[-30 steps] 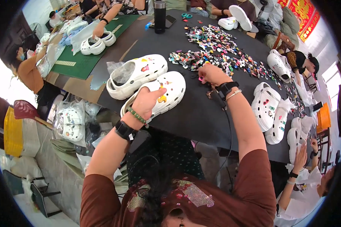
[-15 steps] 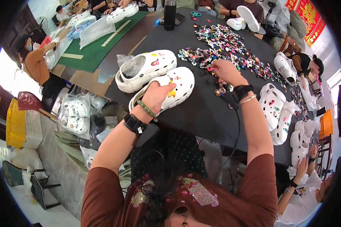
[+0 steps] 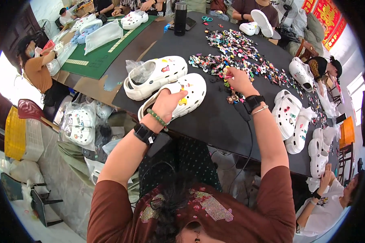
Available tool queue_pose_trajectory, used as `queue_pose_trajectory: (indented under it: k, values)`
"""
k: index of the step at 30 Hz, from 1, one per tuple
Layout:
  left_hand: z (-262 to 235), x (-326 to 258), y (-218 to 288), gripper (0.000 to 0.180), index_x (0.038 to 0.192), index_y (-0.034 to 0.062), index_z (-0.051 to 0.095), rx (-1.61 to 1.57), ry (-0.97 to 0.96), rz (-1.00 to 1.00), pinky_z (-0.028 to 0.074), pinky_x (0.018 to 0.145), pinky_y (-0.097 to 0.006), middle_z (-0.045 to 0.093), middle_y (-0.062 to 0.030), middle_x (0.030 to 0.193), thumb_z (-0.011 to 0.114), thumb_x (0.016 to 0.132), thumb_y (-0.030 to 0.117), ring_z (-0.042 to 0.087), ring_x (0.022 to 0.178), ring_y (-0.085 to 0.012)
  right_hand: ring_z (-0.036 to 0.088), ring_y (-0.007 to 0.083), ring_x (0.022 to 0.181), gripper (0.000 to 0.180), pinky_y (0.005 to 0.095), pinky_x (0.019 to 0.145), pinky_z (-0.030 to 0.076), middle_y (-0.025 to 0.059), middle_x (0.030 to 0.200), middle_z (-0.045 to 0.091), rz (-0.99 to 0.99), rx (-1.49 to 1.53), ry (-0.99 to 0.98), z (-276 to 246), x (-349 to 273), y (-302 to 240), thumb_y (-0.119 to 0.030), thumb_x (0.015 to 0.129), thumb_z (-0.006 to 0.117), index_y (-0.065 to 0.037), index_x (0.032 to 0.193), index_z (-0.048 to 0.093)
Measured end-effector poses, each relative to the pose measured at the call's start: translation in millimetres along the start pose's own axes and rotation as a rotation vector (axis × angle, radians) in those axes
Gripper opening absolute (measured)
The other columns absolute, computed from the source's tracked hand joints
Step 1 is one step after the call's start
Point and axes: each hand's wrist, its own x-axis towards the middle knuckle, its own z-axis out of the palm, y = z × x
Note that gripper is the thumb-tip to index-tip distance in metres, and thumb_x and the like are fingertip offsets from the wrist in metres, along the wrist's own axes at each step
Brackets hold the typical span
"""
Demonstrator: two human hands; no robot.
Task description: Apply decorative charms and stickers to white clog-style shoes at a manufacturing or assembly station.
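Note:
My left hand (image 3: 167,104) grips the near white clog (image 3: 194,91) at its heel opening, thumb lying along the upper. Colourful shoe charms, among them a yellow one, sit in that clog's holes. Just beyond it lies a second white clog (image 3: 170,67) with a few charms on its toe and clear plastic inside. My right hand (image 3: 240,81) is over the near edge of a heap of loose shoe charms (image 3: 233,46), fingers pinched together at a small pink piece. How firmly that piece is held cannot be made out. A brown charm (image 3: 232,98) lies below the hand.
White clogs (image 3: 287,114) with charms stand at the right. A dark tumbler (image 3: 180,19) and teal scissors (image 3: 207,18) are at the back of the black table (image 3: 211,121). A green mat (image 3: 94,60) bears more clogs. A cable (image 3: 250,141) hangs from my right wrist. Co-workers sit around.
My right hand has shifted slightly, its fingers still at the charm heap. My left hand stays on the clog. At the back left, the white clogs have come down onto the green mat.

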Motion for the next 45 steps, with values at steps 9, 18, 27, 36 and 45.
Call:
queue_pose_trajectory:
  k: [9, 18, 27, 36, 45]
  values:
    - [-1, -1, 3, 0.047, 0.118, -0.0149, 0.049, -0.022, 0.044, -0.035, 0.053, 0.08, -0.032, 0.063, -0.017, 0.114, 0.07, 0.083, 0.008, 0.065, 0.098, -0.0209, 0.066, 0.024, 0.074, 0.019, 0.0358, 0.069, 0.051, 0.0124, 0.082, 0.069, 0.115, 0.141, -0.001, -28, -10, -46, -0.02, 0.085, 0.069, -0.004, 0.094, 0.068]
    - [-1, 1, 4, 0.045, 0.123, -0.0099, 0.05, 0.008, 0.041, -0.065, 0.053, 0.085, -0.035, 0.061, -0.0161, 0.12, 0.068, 0.085, 0.006, 0.064, 0.102, -0.0232, 0.063, 0.0167, 0.076, 0.017, 0.0299, 0.068, 0.048, 0.009, 0.083, 0.068, -0.273, 0.342, -0.218, -17, -41, -130, -0.014, 0.085, 0.07, -0.003, 0.097, 0.065]
    - [-1, 0, 2, 0.039, 0.122, -0.0036, 0.056, -0.001, -0.001, -0.04, 0.052, 0.084, -0.034, 0.064, -0.0113, 0.118, 0.066, 0.086, 0.008, 0.064, 0.1, -0.021, 0.065, 0.0251, 0.077, 0.012, 0.0348, 0.07, 0.05, 0.0132, 0.083, 0.067, -0.339, 0.317, -0.192, -5, -45, -140, -0.01, 0.083, 0.069, -0.002, 0.09, 0.066]
    - [-3, 5, 0, 0.04, 0.117, -0.004, 0.06, 0.112, 0.093, 0.008, 0.053, 0.076, -0.031, 0.066, -0.0097, 0.111, 0.07, 0.085, 0.017, 0.066, 0.093, -0.0173, 0.064, 0.0337, 0.082, 0.009, 0.0426, 0.074, 0.05, 0.0152, 0.083, 0.067, -0.301, 0.295, -0.127, 9, -45, -148, -0.011, 0.081, 0.064, -0.004, 0.086, 0.067]
    - [0, -3, 0, 0.04, 0.115, -0.0064, 0.059, 0.105, 0.097, 0.042, 0.053, 0.077, -0.031, 0.066, -0.0111, 0.11, 0.071, 0.084, 0.015, 0.066, 0.093, -0.0169, 0.067, 0.0288, 0.079, 0.006, 0.0383, 0.071, 0.052, 0.0118, 0.081, 0.069, -0.263, 0.367, -0.209, 14, -44, -144, -0.011, 0.078, 0.069, -0.008, 0.083, 0.071]
